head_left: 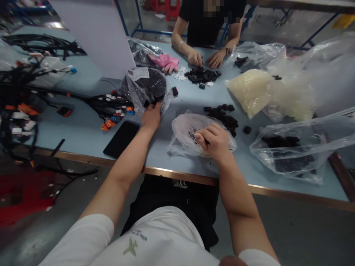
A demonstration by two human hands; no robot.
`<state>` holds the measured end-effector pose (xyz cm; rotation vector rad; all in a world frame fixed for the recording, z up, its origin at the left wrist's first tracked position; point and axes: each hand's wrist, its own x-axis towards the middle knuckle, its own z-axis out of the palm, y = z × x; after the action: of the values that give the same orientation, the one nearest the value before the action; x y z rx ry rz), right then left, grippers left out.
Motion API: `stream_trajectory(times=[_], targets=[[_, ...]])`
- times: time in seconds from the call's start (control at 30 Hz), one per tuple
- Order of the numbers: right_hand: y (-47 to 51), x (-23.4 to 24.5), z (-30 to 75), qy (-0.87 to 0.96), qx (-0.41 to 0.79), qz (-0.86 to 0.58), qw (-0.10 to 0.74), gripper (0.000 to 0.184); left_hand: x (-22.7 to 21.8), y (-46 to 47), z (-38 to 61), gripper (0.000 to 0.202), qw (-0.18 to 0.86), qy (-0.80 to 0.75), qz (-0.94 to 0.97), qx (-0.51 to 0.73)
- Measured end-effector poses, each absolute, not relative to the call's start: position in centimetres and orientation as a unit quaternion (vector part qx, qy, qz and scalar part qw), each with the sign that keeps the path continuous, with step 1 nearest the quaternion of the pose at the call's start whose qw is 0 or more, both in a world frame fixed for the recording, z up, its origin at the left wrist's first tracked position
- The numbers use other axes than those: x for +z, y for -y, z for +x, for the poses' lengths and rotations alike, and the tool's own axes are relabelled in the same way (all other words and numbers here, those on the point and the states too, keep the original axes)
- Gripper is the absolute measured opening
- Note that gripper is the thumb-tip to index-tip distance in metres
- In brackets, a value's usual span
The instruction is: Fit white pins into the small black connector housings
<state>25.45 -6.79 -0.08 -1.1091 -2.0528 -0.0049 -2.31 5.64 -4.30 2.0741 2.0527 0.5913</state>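
Note:
My left hand reaches forward into the mouth of a clear plastic bag of black parts; its fingers are hidden inside the bag. My right hand rests over a small crumpled clear bag and pinches a small black part between thumb and fingers. A loose pile of black plastic connectors lies just beyond my right hand on the light blue table.
A black phone lies near the front edge. Wire harnesses with coloured connectors fill the left. Large clear bags and a bag of white parts stand right. Across the table, another person's hands sort black parts beside pink gloves.

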Motion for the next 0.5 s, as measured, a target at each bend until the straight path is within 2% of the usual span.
stream_trajectory(times=[0.17,0.27,0.37,0.5], targets=[[6.63,-0.18,25.53,0.808,-0.016,-0.455,0.374,0.046,-3.94,-5.52,-2.4,0.027,0.08,-0.686,0.689,0.221],[6.44,-0.42,25.54,0.801,0.014,-0.489,0.344,0.039,-3.8,-5.44,-2.32,0.028,0.08,-0.69,0.688,0.212],[6.34,-0.32,25.3,0.802,0.037,-0.539,0.254,0.031,-3.48,-5.3,-2.1,0.035,0.069,-0.701,0.686,0.182],[6.46,0.53,25.04,0.814,0.055,-0.573,0.074,0.037,-3.57,-5.43,-2.13,0.048,0.064,-0.705,0.679,0.196]])
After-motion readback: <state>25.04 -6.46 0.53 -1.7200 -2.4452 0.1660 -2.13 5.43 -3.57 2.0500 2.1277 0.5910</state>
